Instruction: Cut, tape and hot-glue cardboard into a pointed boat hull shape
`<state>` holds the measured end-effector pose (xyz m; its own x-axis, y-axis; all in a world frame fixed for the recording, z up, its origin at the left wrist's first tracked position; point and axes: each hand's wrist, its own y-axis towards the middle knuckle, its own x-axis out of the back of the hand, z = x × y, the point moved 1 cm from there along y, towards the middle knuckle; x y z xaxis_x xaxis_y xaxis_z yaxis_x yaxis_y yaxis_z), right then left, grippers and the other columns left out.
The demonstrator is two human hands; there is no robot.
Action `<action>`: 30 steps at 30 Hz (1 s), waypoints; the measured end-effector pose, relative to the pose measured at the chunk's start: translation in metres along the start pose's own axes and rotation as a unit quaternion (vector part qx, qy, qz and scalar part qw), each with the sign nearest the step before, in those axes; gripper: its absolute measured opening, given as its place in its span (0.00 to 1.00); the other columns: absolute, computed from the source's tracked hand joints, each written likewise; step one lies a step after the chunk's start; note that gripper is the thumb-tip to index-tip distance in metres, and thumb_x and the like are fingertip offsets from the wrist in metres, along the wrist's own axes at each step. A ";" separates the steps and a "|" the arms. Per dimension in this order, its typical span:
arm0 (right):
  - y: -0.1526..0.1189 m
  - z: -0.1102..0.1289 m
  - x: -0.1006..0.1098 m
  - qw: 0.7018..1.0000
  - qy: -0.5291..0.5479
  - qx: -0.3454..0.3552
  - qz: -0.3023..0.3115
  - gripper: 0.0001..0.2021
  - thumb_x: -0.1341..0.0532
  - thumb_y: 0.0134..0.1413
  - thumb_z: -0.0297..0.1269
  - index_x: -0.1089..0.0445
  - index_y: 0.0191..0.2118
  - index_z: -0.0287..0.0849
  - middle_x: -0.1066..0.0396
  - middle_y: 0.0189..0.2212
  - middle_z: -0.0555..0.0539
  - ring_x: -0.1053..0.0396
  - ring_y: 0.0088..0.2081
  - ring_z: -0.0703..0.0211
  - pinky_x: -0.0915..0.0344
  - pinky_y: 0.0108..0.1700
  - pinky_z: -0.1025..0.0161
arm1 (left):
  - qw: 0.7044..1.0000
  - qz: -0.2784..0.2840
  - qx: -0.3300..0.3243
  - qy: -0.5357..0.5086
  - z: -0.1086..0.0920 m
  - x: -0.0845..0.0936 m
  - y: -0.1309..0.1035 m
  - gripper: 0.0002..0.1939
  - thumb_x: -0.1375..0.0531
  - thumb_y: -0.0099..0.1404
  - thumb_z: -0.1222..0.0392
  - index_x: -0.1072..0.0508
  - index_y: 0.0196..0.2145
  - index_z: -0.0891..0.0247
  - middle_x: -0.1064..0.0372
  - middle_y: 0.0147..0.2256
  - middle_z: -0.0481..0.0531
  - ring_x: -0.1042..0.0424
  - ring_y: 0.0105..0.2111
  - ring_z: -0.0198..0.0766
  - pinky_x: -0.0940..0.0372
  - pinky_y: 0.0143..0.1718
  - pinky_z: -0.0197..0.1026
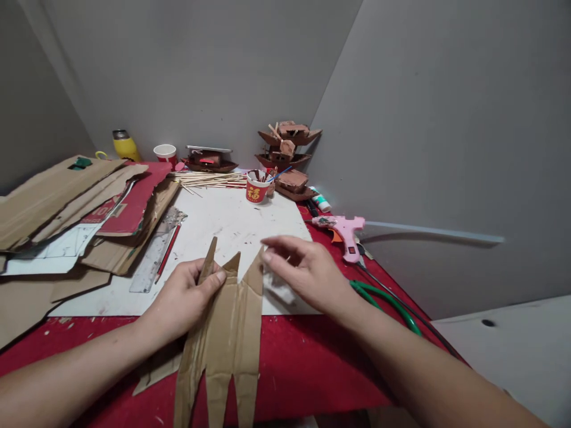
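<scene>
My left hand (190,291) grips a cut cardboard piece (223,321) near its upper left, with the thumb on its face and the fingers behind. Creases run lengthwise down the piece, and both its ends are cut into pointed tabs. At its upper right tab my right hand (307,273) hovers with thumb and forefinger apart. I cannot tell whether the thumb touches that tab. Another cardboard scrap (160,368) lies partly hidden below my left forearm.
Cardboard sheets (57,193) pile up at left, beside a clear ruler (145,270) and red pencil (168,252). Behind are thin sticks (209,179), a red paper cup (256,191) and brown model boats (289,160). A pink glue gun (345,229) and green cable (392,300) lie right.
</scene>
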<state>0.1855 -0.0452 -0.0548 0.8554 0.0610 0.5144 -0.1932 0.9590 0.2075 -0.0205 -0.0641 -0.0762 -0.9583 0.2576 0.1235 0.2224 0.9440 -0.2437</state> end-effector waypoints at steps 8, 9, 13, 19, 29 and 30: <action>-0.010 -0.002 -0.024 0.915 0.272 -0.192 0.227 0.11 0.36 0.47 0.40 0.30 0.33 0.37 0.37 0.18 0.56 0.43 0.18 0.70 0.45 0.22 0.70 | 0.995 0.076 0.044 -0.046 0.001 0.003 -0.002 0.16 0.37 0.57 0.48 0.30 0.30 0.65 0.32 0.26 0.47 0.35 0.25 0.34 0.40 0.27 0.35; -0.010 -0.003 -0.023 0.918 0.264 -0.184 0.233 0.10 0.36 0.47 0.39 0.31 0.32 0.37 0.38 0.18 0.56 0.44 0.18 0.70 0.46 0.21 0.71 | 0.992 0.099 0.054 -0.055 0.001 0.003 -0.001 0.16 0.37 0.57 0.48 0.31 0.29 0.65 0.33 0.26 0.47 0.36 0.25 0.33 0.41 0.27 0.34; -0.009 -0.007 -0.021 0.934 0.227 -0.133 0.243 0.09 0.38 0.49 0.38 0.31 0.31 0.37 0.37 0.21 0.54 0.44 0.20 0.69 0.46 0.22 0.70 | 0.984 0.148 0.067 -0.067 0.003 0.004 0.000 0.18 0.36 0.56 0.46 0.31 0.29 0.66 0.34 0.25 0.46 0.37 0.23 0.32 0.42 0.26 0.34; -0.009 -0.010 -0.021 0.971 0.093 -0.003 0.220 0.06 0.42 0.54 0.32 0.29 0.30 0.37 0.34 0.23 0.52 0.40 0.26 0.65 0.40 0.28 0.69 | 0.985 0.154 0.055 -0.053 0.006 0.003 0.003 0.17 0.37 0.57 0.47 0.30 0.29 0.66 0.34 0.24 0.46 0.37 0.23 0.31 0.43 0.25 0.33; -0.004 -0.014 -0.015 0.921 0.188 -0.113 0.321 0.08 0.41 0.56 0.38 0.31 0.36 0.37 0.37 0.20 0.55 0.37 0.19 0.68 0.40 0.22 0.71 | 0.984 0.148 0.059 -0.079 -0.001 0.004 0.000 0.14 0.37 0.58 0.50 0.30 0.28 0.65 0.33 0.24 0.44 0.37 0.23 0.30 0.44 0.25 0.32; -0.004 -0.013 -0.015 0.915 0.190 -0.121 0.334 0.09 0.41 0.56 0.39 0.32 0.37 0.37 0.36 0.20 0.55 0.36 0.19 0.68 0.40 0.22 0.71 | 0.984 0.146 0.056 -0.084 -0.001 0.004 0.000 0.14 0.37 0.58 0.50 0.30 0.28 0.65 0.33 0.24 0.44 0.37 0.23 0.30 0.44 0.25 0.32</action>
<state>0.1802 -0.0462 -0.0743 0.7001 0.7033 0.1230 -0.6607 0.7035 -0.2617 -0.0245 -0.0630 -0.0745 -0.8745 0.4686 -0.1254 0.4809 0.8034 -0.3510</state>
